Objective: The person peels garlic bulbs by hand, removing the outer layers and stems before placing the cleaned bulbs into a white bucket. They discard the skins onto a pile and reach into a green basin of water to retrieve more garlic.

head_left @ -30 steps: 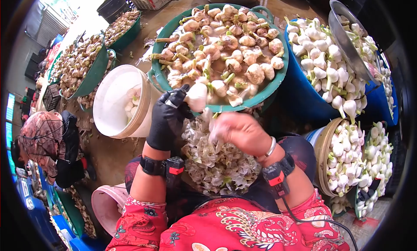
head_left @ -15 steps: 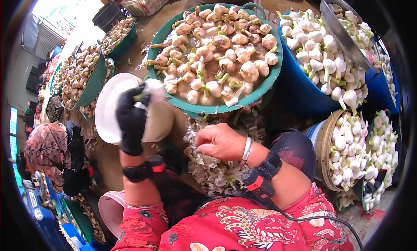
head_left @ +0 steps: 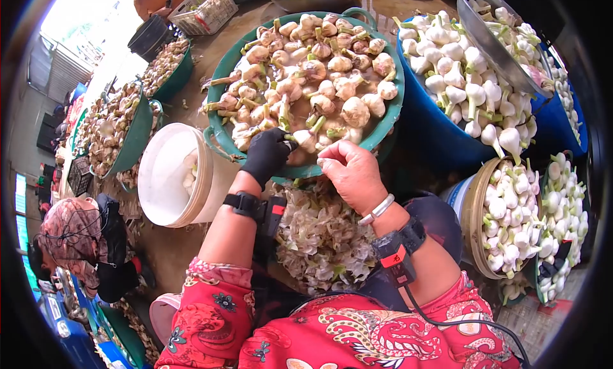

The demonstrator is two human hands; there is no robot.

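Observation:
My left hand (head_left: 268, 155), in a black glove, reaches over the near rim of a green tub (head_left: 220, 129) of unpeeled garlic in cloudy water. Its fingers close on the stem of a garlic bulb (head_left: 306, 140) at the tub's near side. Bare, with a bracelet at the wrist, my right hand (head_left: 351, 176) is beside it at the same rim. The thumb and forefinger are pinched together; whatever is between them is too small to make out. Below both hands lies a heap of papery garlic skins (head_left: 325, 235). Left of the tub, a tilted white bucket (head_left: 167, 177) holds some whitish bulbs.
At right stand a blue barrel (head_left: 418, 107) and a bucket (head_left: 476, 209), both full of clean white garlic, with a metal basin (head_left: 495, 46) leaning above. Green tubs (head_left: 131, 136) of unpeeled garlic stand at left, near another person (head_left: 73, 235). A white crate (head_left: 205, 12) sits behind.
My left hand has moved right from the white bucket, where it held a pale bulb, to the tub's bulbs. My right hand has risen from above the skins to the rim.

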